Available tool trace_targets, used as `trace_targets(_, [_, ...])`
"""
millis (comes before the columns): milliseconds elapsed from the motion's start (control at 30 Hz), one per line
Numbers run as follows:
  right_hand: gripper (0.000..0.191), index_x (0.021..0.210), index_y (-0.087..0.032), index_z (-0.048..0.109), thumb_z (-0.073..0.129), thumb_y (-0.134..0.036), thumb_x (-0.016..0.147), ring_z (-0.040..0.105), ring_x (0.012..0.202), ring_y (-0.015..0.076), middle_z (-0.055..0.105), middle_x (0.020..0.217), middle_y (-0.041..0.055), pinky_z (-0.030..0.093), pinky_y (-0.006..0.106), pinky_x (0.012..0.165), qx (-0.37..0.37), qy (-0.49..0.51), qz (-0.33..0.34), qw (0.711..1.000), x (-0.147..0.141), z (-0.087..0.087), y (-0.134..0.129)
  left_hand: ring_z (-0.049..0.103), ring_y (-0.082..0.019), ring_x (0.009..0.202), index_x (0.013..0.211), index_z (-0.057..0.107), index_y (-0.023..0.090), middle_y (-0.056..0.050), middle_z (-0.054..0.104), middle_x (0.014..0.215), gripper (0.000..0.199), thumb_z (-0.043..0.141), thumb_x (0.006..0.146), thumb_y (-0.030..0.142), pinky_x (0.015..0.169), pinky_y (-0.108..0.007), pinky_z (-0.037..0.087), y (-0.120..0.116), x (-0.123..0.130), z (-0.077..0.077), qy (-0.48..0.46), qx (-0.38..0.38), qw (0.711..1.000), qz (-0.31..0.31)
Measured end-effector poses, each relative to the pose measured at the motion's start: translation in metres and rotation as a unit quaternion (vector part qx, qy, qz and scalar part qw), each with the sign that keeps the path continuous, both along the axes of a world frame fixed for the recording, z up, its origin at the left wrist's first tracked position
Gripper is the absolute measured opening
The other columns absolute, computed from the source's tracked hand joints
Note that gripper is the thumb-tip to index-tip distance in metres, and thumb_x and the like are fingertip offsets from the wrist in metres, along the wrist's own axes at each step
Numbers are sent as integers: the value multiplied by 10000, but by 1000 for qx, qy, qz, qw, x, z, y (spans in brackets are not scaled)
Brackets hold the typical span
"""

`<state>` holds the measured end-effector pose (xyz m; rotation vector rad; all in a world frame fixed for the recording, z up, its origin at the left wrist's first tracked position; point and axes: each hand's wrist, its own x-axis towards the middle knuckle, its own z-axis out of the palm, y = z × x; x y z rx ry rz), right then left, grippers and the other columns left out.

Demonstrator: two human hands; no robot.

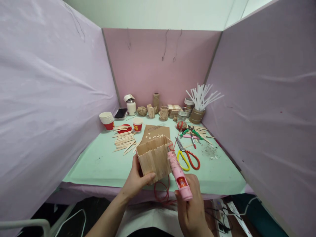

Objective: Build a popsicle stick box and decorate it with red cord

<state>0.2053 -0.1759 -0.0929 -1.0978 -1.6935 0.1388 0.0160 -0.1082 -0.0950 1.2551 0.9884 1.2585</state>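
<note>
My left hand (pixel 138 176) grips the lower left of a box made of wooden craft sticks (pixel 156 161), tilted above the table's front edge. My right hand (pixel 191 204) is wrapped round a pink glue gun (pixel 178 176), whose tip is at the box's upper right corner. Red string (pixel 161 194) hangs in loops below the box, and more red string lies near that corner. Just right of the glue gun lie scissors (pixel 188 158) with one yellow and one red handle. Behind the box is a brown board (pixel 160 131) with small pale pieces on it.
Craft sticks (pixel 124 141) lie at the left, near paper cups (pixel 106 120) and a red-and-white cup (pixel 137 124). Green-handled pliers (pixel 191 131) lie at the right, before a holder of white sticks (pixel 197 116). Jars and twine line the back. Fabric walls stand on both sides.
</note>
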Motion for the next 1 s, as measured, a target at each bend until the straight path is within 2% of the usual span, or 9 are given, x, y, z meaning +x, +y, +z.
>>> trace_targets(433, [245,1152,-165,480,391,-159,924,474,838,219,508,930,82,416,348,712,4,3,13,1000,-2,1,0,534,-326,1182,1299,350,215,-129,545,1283,828,798,628,400,929,-409,479,-2,1,2,0,-4,1000,-6])
trace_targets(1000, [245,1166,-162,484,373,-213,954,477,845,221,510,943,87,410,357,718,-3,19,30,999,-4,1,-1,515,-314,1203,1308,318,208,-126,522,1307,833,784,640,384,955,-408,462,-1,1,3,-1,0,1000,-15])
